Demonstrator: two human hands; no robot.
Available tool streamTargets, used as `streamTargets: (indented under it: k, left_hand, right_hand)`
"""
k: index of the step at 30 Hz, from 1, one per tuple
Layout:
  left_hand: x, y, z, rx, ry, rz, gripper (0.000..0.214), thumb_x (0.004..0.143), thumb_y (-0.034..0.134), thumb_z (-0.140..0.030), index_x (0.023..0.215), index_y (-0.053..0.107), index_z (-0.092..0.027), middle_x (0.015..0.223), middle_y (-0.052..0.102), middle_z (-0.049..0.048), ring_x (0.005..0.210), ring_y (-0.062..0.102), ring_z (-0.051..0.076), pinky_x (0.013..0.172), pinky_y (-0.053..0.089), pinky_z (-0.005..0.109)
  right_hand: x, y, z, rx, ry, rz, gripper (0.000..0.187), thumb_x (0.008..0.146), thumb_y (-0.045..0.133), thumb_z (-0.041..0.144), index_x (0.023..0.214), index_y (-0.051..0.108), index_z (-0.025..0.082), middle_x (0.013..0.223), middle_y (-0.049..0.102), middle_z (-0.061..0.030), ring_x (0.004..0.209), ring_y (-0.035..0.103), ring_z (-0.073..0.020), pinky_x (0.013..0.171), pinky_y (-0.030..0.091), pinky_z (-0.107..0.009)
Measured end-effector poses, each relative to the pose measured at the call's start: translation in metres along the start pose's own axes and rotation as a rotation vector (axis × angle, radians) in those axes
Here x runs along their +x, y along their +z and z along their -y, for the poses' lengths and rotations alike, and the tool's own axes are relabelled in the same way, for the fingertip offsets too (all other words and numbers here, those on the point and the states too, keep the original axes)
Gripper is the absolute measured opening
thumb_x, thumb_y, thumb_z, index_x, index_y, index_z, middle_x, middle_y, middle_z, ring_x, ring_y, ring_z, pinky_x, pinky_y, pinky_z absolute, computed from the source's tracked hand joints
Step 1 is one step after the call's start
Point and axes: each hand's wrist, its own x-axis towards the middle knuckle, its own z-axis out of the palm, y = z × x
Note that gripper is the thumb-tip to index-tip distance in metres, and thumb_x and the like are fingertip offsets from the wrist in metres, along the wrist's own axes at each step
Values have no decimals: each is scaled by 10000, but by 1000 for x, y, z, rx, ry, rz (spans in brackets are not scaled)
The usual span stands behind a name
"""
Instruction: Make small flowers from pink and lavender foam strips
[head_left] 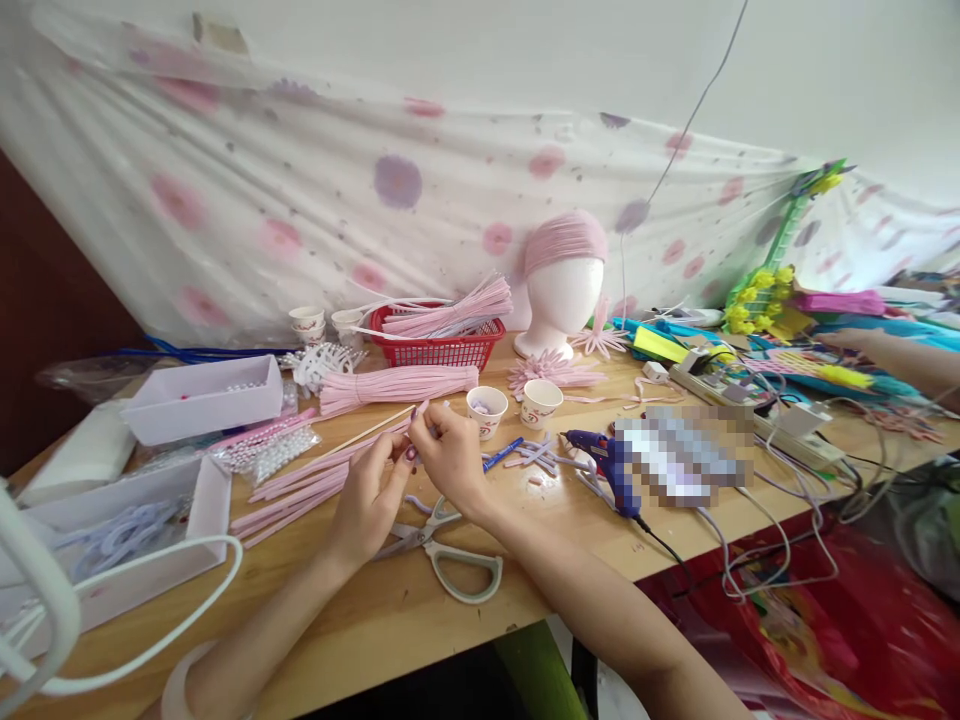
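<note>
Both my hands meet over the wooden table (390, 610) at its middle. My left hand (369, 500) is closed in a pinch on a thin wooden stick (365, 432) that runs up and to the right. My right hand (452, 455) is closed too, pinching a pink pipe cleaner (422, 408) against the stick's tip. Loose pink pipe cleaners (300, 488) lie just left of my hands. White-handled scissors (442, 555) lie under my wrists.
A blue glue gun (611, 470) and two paper cups (514, 405) sit to the right. Behind are a red basket (439, 350), a pink bundle (397, 385) and a foam head (562, 290). White trays (206, 400) stand left. Another person's arm (892, 355) reaches in far right.
</note>
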Motion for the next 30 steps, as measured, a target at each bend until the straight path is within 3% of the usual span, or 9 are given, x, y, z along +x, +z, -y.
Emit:
streamTargets:
  k: [5,12,16,20,23,26,30]
  left_hand:
    - [-1,1,3,118,56,-27,170,914,457,-279,776,532,-213,765,619,16,762,567,200,745,429,319]
    - [3,-3,-3,-188,-91,3,214,897,497,-340,740,540,-203,677,545,-8,658,540,166,647,446,279]
    - [4,-8,-7,-250,-81,0,213,898,504,-338,746,556,-198,707,579,12,703,566,176,701,467,293]
    - [3,-10,-7,-242,-40,17,204,904,517,-338,762,552,-196,720,585,14,717,572,175,721,472,296]
    - [4,-11,-4,-203,-21,21,194,908,514,-316,760,552,-197,722,586,13,715,573,173,721,475,293]
    - [6,-14,3,-135,-19,-29,183,909,517,-316,778,565,-199,733,592,7,721,579,171,718,472,283]
    - [9,-17,10,-119,-58,-135,188,885,555,-361,817,602,-192,751,643,14,754,626,188,733,486,290]
  right_hand:
    - [-1,1,-4,-8,0,15,359,840,490,282,523,341,204,480,336,69,465,298,-82,483,237,-233]
    - [1,-3,2,107,75,52,403,890,455,376,536,360,208,459,362,60,439,334,-85,456,253,-222]
    - [4,-2,-1,253,257,176,534,924,389,526,501,432,204,374,432,38,347,388,-90,393,290,-212]
    - [5,-1,-5,212,216,147,579,911,431,564,460,363,208,359,420,36,346,385,-83,381,283,-210]
    - [5,-3,-2,243,189,167,512,930,412,551,553,430,205,373,427,52,348,405,-87,384,301,-204]
    - [3,-5,0,328,148,267,390,943,409,522,727,487,208,389,420,85,340,394,-89,385,316,-195]
    - [1,-5,0,485,135,280,265,927,458,489,867,408,236,476,403,120,352,354,-84,369,302,-183]
